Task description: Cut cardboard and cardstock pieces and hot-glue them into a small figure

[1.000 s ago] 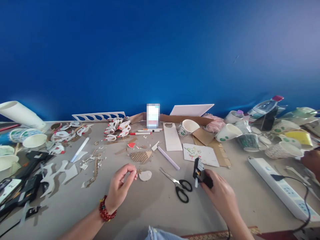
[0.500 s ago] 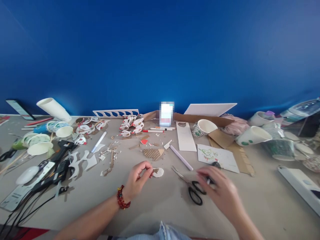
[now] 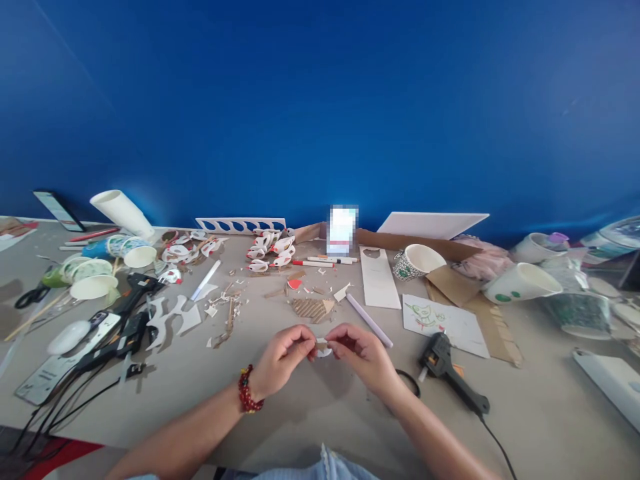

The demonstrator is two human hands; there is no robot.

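Observation:
Low over the middle of the table, my left hand [image 3: 287, 353] pinches the left side of a small white oval piece [image 3: 324, 353] with brown cardboard on it. The fingertips of my right hand [image 3: 363, 353] are closed on its right side, and both hands partly cover it. Right of my right forearm lies a black glue gun [image 3: 445, 373], its cord running toward the near edge. One black handle loop of the scissors [image 3: 411, 381] shows beside that forearm; the rest is hidden. Just beyond my hands is a striped cardboard piece [image 3: 313, 309].
Several white bird-like cutouts [image 3: 270, 250] with red marks stand at the back. A lilac stick [image 3: 369, 320], a white card strip [image 3: 377, 280] and a drawing [image 3: 445, 323] lie to the right. Paper cups [image 3: 423, 259], scraps [image 3: 227, 310] and a power strip [image 3: 65, 360] surround the work area.
My right hand has moved left from over the glue gun and scissors to the oval piece, which both hands now pinch. The glue gun is now uncovered on the table.

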